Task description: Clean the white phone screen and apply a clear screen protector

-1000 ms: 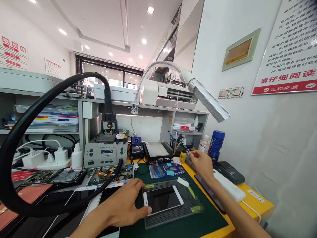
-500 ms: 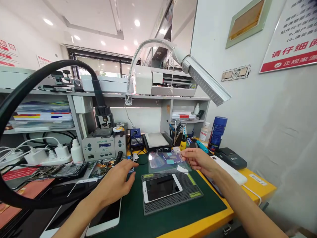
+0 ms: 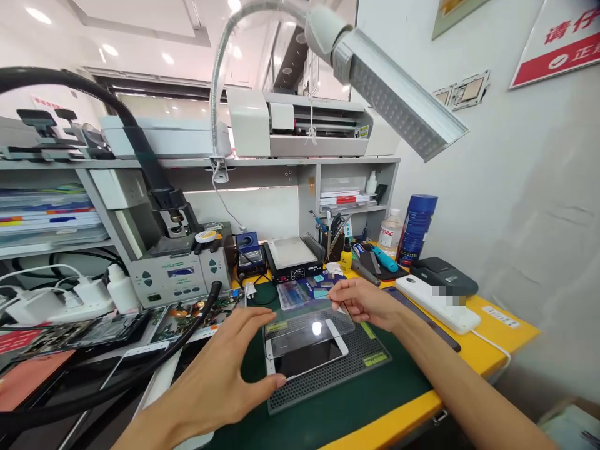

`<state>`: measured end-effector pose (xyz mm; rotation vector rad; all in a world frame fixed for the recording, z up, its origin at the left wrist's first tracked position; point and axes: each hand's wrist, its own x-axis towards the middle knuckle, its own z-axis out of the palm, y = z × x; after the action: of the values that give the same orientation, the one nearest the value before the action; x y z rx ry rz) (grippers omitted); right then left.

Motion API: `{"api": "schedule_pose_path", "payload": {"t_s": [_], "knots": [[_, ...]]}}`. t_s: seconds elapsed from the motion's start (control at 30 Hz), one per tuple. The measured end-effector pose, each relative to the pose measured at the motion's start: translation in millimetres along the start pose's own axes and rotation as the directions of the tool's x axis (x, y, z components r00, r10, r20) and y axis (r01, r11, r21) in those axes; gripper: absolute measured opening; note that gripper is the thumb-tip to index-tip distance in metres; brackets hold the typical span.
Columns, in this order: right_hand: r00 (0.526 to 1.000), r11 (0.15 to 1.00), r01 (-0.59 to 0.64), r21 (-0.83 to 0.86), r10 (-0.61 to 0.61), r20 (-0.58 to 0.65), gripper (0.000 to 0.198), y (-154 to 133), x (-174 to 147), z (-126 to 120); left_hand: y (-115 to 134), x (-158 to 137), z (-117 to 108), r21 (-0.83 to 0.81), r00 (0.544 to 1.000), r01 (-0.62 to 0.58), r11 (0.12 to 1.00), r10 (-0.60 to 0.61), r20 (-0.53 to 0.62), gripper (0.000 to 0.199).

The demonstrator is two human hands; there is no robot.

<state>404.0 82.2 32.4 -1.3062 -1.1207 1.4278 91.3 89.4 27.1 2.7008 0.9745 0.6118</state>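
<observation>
A white-framed phone [image 3: 309, 360] lies face up on a grey perforated mat [image 3: 307, 394]. Above its far half hovers a clear screen protector [image 3: 298, 327], which catches a bright reflection. My right hand [image 3: 363, 304] pinches the protector at its right end between thumb and fingers. At the phone's left end is my left hand [image 3: 229, 359], empty, its fingers spread and its thumb at the phone's near left corner. Whether the thumb presses on the phone or only hovers I cannot tell.
Behind the mat lie a plastic sleeve [image 3: 293, 295] and a heating plate [image 3: 293, 253]. A white power bank-like block [image 3: 438, 303] is on the right. Several phones and circuit boards [image 3: 187, 312] crowd the left, under a black hose [image 3: 173, 350]. A lamp [image 3: 398, 94] hangs overhead.
The clear protector has come down and nearer, from behind the phone to over it, in my right hand. My left hand has moved right to the phone's end. The view has shifted closer.
</observation>
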Motion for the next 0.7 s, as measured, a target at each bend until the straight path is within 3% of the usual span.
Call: {"api": "schedule_pose_path", "payload": {"t_s": [0.23, 0.7], "knots": [[0.998, 0.999, -0.041, 0.01, 0.04, 0.041, 0.023, -1.0, -4.7, -0.2, -8.2, -4.7, 6.7, 0.034, 0.999, 0.005, 0.999, -0.003, -0.045, 0.056], [0.994, 0.997, -0.074, 0.011, 0.073, 0.081, 0.025, 1.1, -5.6, 5.1, 1.1, -6.8, 10.1, 0.061, 0.998, 0.01, 0.998, -0.006, -0.056, 0.056]]}}
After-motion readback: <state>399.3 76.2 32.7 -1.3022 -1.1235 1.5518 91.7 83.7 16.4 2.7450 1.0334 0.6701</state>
